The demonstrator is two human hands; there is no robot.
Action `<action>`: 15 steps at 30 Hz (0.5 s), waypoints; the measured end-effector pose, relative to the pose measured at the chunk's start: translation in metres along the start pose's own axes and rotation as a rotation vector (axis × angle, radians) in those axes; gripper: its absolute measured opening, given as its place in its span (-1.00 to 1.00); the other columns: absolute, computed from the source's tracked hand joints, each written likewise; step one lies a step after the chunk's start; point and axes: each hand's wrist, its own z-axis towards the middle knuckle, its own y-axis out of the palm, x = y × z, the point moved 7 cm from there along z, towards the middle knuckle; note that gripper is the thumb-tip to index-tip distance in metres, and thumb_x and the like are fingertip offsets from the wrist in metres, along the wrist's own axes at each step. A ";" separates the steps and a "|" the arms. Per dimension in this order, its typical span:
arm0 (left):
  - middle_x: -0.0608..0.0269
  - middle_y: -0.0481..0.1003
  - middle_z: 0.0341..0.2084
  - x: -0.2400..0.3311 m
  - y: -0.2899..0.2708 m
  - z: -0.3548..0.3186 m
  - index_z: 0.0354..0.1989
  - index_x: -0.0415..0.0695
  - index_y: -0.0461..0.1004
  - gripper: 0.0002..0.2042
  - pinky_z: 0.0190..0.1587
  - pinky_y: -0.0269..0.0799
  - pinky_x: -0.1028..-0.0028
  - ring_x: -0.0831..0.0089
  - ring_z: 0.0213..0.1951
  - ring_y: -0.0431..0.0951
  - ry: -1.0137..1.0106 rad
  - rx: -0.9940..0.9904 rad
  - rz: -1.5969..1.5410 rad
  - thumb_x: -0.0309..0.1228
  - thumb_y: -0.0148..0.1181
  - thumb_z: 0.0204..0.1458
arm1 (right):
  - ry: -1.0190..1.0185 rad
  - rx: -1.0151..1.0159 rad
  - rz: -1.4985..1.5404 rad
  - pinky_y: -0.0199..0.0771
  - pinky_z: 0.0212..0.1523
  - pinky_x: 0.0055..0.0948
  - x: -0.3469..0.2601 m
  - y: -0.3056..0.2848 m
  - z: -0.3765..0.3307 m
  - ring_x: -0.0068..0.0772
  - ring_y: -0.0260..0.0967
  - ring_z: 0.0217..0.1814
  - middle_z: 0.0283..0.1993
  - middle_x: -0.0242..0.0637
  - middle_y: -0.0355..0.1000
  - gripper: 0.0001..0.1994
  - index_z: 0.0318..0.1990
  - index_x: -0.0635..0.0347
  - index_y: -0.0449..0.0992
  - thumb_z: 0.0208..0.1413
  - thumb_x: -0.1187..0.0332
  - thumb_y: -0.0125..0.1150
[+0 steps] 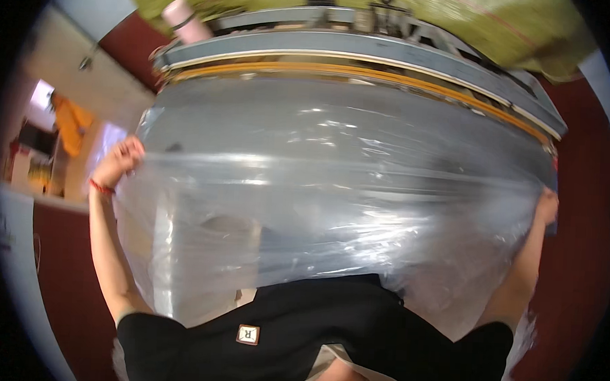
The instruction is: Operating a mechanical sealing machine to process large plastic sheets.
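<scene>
A wide clear plastic sheet is stretched across the middle of the view, held out between both arms. The left hand, at about nine o'clock, has its fingers closed on the sheet's left edge; a red band circles that wrist. The right hand, at about three o'clock, sits at the sheet's right edge, and its fingers seem to pinch the plastic, though the film and the bend of the picture blur them. Beyond the sheet, toward twelve o'clock, lies a long grey bench with an orange strip along its near edge. A pink bottle stands near eleven o'clock at the bench's left end. The person's black shirt fills six o'clock, the sheet hanging just in front of it.
</scene>
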 end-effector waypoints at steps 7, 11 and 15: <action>0.18 0.36 -0.46 0.077 -0.002 -0.051 -0.37 -0.26 0.33 -0.80 -0.25 0.26 0.38 0.27 -0.34 0.36 0.857 1.188 0.700 -0.49 0.16 -0.18 | -0.059 0.053 -0.021 0.27 -0.19 -0.11 0.024 0.035 0.024 -0.04 0.28 -0.11 -0.15 -0.18 0.35 -0.72 -0.23 0.09 0.40 0.00 0.18 -0.16; -0.02 0.24 -0.01 -0.110 0.011 0.043 0.01 -0.21 0.22 -0.56 0.07 0.08 0.31 0.13 0.08 0.18 0.253 0.645 0.700 -0.26 0.04 -0.04 | -0.084 0.026 0.032 0.26 -0.21 -0.11 -0.002 0.036 0.018 -0.04 0.28 -0.12 -0.15 -0.17 0.35 -0.73 -0.25 0.10 0.38 0.03 0.19 -0.18; 0.12 0.00 0.17 -0.180 -0.019 0.056 0.13 -0.09 0.09 -0.46 0.17 -0.09 0.27 0.17 0.21 -0.07 0.035 0.678 0.723 -0.12 -0.04 -0.01 | -0.072 0.019 -0.026 0.26 -0.21 -0.12 0.003 0.038 0.022 -0.05 0.27 -0.10 -0.13 -0.16 0.33 -0.72 -0.25 0.12 0.36 0.04 0.16 -0.18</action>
